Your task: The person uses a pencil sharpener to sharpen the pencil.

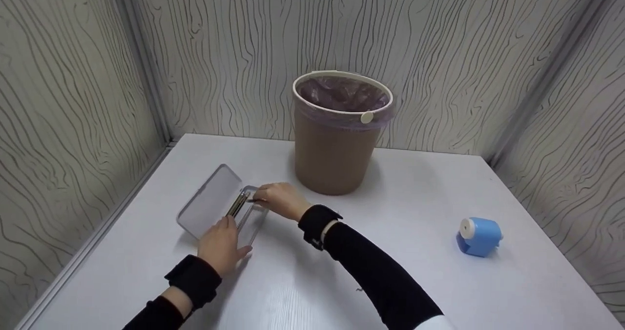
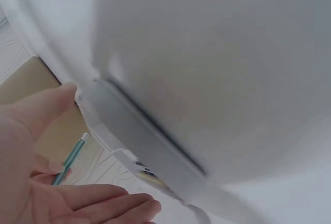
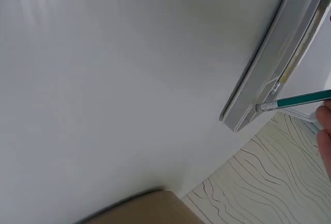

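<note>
A pale plastic pencil case (image 1: 210,203) lies with its lid up on the left of the table. Several dark pencils (image 1: 238,204) lie inside. My right hand (image 1: 283,200), over the case's far end, pinches a green pencil (image 3: 302,99); in the right wrist view its eraser end is at the rim. My left hand (image 1: 219,247) is at the near end of the case, thumb spread from the straight fingers. In the left wrist view the thumb (image 2: 46,107) is by the case's edge, and right-hand fingertips show behind with the green pencil.
A brown waste bin (image 1: 334,154) with a purple liner stands at the back of the table. On the right sits a blue pencil sharpener (image 1: 481,237). A small dark scrap (image 1: 360,289) lies near the right forearm. Wood-patterned panels enclose the table.
</note>
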Demonstrator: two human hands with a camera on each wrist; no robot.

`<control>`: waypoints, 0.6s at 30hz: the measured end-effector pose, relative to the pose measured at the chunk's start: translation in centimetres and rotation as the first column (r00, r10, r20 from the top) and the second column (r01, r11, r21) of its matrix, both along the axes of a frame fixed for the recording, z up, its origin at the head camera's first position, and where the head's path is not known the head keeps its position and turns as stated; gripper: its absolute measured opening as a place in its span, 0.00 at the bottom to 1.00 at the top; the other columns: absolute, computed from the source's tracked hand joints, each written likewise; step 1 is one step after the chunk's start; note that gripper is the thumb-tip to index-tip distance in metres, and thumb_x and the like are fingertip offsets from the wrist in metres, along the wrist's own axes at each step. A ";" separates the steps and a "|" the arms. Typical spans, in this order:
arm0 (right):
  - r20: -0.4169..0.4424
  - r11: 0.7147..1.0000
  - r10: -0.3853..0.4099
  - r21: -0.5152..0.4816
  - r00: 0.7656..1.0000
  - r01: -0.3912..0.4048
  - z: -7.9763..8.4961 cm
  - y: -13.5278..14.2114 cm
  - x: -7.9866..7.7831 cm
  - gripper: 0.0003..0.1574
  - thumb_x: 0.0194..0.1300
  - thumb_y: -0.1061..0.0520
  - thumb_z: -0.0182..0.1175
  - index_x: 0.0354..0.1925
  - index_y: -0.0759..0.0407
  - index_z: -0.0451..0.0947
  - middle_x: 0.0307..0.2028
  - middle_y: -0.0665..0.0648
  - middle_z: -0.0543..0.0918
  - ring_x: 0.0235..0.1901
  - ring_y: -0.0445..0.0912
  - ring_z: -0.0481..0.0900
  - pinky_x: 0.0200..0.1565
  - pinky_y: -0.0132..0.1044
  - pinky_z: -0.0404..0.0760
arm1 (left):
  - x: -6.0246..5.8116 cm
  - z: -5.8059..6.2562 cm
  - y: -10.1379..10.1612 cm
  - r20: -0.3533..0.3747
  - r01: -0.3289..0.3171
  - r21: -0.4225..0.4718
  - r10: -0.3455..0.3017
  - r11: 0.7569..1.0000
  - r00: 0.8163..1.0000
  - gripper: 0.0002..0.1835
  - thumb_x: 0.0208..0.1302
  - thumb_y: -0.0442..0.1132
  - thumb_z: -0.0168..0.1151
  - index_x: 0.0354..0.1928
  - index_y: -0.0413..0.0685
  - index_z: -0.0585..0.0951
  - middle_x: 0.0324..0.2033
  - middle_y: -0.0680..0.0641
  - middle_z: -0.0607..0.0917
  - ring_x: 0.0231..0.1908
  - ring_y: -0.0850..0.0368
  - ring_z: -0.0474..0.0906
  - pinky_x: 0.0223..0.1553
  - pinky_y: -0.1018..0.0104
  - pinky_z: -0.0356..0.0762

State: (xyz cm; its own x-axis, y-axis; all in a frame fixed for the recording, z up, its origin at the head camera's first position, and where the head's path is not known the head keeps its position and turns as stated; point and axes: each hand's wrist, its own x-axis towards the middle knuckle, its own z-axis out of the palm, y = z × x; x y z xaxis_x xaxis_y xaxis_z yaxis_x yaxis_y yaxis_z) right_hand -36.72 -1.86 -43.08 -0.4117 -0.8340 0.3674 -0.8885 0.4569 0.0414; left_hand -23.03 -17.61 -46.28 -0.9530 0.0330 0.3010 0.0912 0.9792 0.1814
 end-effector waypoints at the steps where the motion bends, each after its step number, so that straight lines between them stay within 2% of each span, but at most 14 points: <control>1: 0.056 0.999 0.007 -0.045 0.998 -0.005 0.1 0.4 0.0 0.06 0.68 0.59 0.66 0.41 0.58 0.89 0.38 0.54 0.92 0.38 0.46 0.90 0.42 0.36 0.87 | -0.1 0.2 0.2 0.004 0.006 0.007 -0.006 1.000 1.000 0.46 0.52 0.52 0.80 0.60 0.19 0.73 0.54 0.26 0.83 0.49 0.35 0.85 0.52 0.48 0.85; 4: 0.179 0.987 0.020 -0.159 0.984 0.009 0.3 1.9 0.3 0.08 0.68 0.62 0.66 0.43 0.63 0.89 0.40 0.58 0.92 0.41 0.48 0.90 0.45 0.36 0.87 | -0.9 0.8 0.9 0.011 0.029 0.031 -0.030 0.999 0.999 0.45 0.52 0.51 0.80 0.61 0.20 0.74 0.55 0.26 0.83 0.51 0.35 0.85 0.51 0.48 0.86; 9: 0.340 0.949 -0.018 -0.291 0.940 0.123 0.6 4.5 0.9 0.08 0.68 0.63 0.66 0.44 0.63 0.89 0.41 0.59 0.92 0.43 0.49 0.91 0.48 0.39 0.88 | -2.7 1.6 2.4 0.055 0.071 0.133 -0.079 0.989 0.995 0.43 0.57 0.50 0.77 0.63 0.23 0.73 0.56 0.27 0.83 0.53 0.34 0.85 0.52 0.45 0.85; 12: 0.405 0.918 -0.033 -0.350 0.914 0.188 0.7 6.1 1.3 0.08 0.68 0.63 0.65 0.43 0.64 0.89 0.41 0.60 0.92 0.43 0.52 0.92 0.50 0.41 0.89 | -3.8 1.9 3.5 0.081 0.103 0.232 -0.125 0.967 0.989 0.41 0.60 0.49 0.75 0.65 0.25 0.73 0.59 0.28 0.83 0.56 0.35 0.84 0.56 0.45 0.83; 15: 0.443 0.884 -0.065 -0.389 0.894 0.258 0.8 7.8 1.6 0.08 0.68 0.63 0.66 0.43 0.65 0.88 0.41 0.62 0.92 0.43 0.53 0.92 0.48 0.42 0.89 | -4.7 2.1 4.7 0.104 0.124 0.332 -0.167 0.935 0.980 0.39 0.62 0.48 0.74 0.66 0.27 0.73 0.62 0.30 0.81 0.61 0.35 0.80 0.62 0.45 0.80; 18: 0.478 0.850 -0.098 -0.416 0.873 0.323 1.0 9.4 2.1 0.08 0.68 0.63 0.66 0.42 0.66 0.88 0.41 0.63 0.92 0.41 0.54 0.92 0.46 0.43 0.90 | -5.4 2.1 6.0 0.112 0.134 0.396 -0.193 0.908 0.975 0.37 0.63 0.48 0.73 0.67 0.31 0.75 0.62 0.31 0.82 0.61 0.36 0.81 0.62 0.46 0.79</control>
